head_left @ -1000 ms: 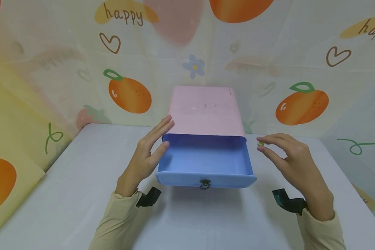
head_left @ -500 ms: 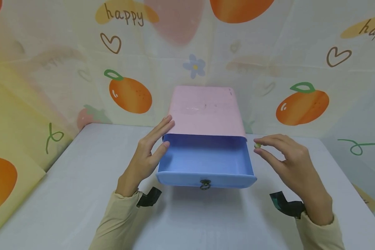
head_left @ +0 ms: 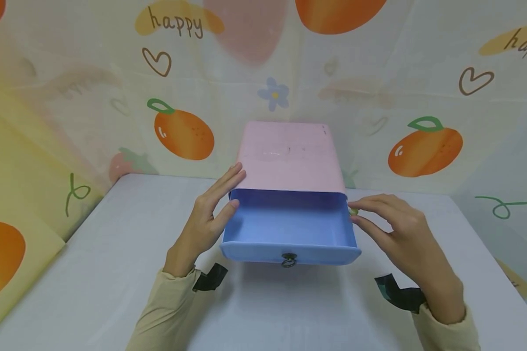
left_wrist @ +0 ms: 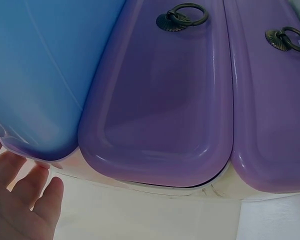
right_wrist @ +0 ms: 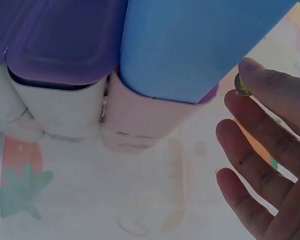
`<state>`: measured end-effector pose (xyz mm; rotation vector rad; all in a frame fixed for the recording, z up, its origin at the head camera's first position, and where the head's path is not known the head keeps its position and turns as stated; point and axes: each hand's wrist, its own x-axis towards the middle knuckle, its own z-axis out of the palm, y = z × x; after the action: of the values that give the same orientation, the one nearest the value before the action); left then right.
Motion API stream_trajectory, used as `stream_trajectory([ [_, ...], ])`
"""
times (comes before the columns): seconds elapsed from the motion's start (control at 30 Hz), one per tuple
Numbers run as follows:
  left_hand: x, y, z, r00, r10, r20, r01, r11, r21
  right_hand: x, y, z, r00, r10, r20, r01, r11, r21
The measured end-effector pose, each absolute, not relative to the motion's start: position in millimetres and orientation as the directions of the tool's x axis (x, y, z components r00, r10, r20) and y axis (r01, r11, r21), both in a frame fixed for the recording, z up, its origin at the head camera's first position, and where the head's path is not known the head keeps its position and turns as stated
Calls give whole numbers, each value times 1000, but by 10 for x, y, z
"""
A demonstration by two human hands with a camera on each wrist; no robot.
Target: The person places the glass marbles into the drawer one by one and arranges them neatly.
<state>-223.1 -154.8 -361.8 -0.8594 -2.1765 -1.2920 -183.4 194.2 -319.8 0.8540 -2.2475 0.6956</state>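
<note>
A pink drawer cabinet (head_left: 290, 156) stands at the back of the table, its top blue drawer (head_left: 290, 229) pulled out toward me and showing an empty inside. My left hand (head_left: 211, 214) rests with straight fingers against the cabinet's left side, at the drawer's corner. My right hand (head_left: 393, 229) pinches a small yellow-green bead (head_left: 354, 211) between thumb and forefinger, right at the drawer's right wall. The right wrist view shows the bead (right_wrist: 241, 86) beside the blue drawer (right_wrist: 200, 45). The left wrist view shows purple drawer fronts (left_wrist: 165, 100) with ring pulls below the blue one.
The grey table (head_left: 290, 312) stretches in front of the cabinet. Fruit-patterned sheets (head_left: 421, 97) wall in the back and both sides. A dark ring pull (head_left: 288, 259) hangs on the blue drawer's front. Black wrist straps (head_left: 208, 278) sit on both sleeves.
My right hand has carried the bead leftward and slightly down, from beside the cabinet to the drawer's right wall. The left hand and drawer have stayed put.
</note>
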Motion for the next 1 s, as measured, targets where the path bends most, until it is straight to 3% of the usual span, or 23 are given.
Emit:
stream_trajectory([
  [0.63,-2228,-1551,-3638,-700,275,659,710,366,602,-1885,1757,-3228,-501,-476,723,-818,533,-216],
  [1.0,-2225,-1546,-3614,-700,276,658,709,369,600,-2017,1639,-3112,-486,-570,663,-847,494,-196],
])
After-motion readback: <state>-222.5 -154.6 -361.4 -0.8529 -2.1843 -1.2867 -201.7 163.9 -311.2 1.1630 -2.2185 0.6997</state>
